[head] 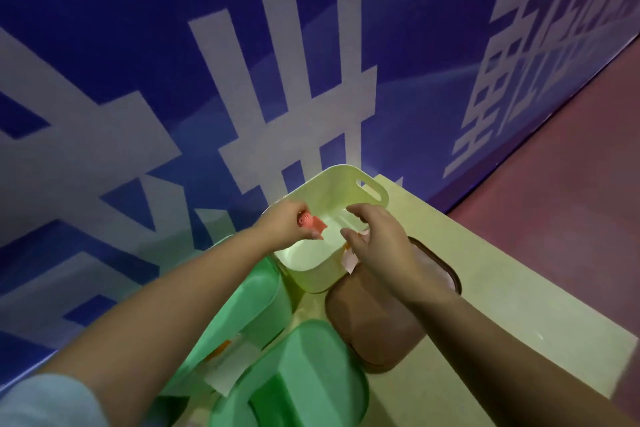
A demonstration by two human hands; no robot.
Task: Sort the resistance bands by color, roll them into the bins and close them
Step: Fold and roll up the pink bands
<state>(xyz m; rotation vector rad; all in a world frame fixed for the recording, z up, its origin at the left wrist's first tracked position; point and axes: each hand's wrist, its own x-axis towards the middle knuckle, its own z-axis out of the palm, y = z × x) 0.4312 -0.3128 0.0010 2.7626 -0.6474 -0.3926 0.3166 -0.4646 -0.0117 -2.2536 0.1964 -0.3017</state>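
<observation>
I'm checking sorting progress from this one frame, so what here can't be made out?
- Head view: the pink rolled band is mostly covered by the left hand; its length is unknown.
- Cream bin: the floor near its front wall is hidden by that wall and the right hand.
- Brown bin and green bins: closed lids hide the contents.
- White labels: blurred, unreadable.

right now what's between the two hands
In the head view, only the open cream bin lies between them. The left hand holds a rolled pink band over it; the right hand hovers at its rim.
</observation>
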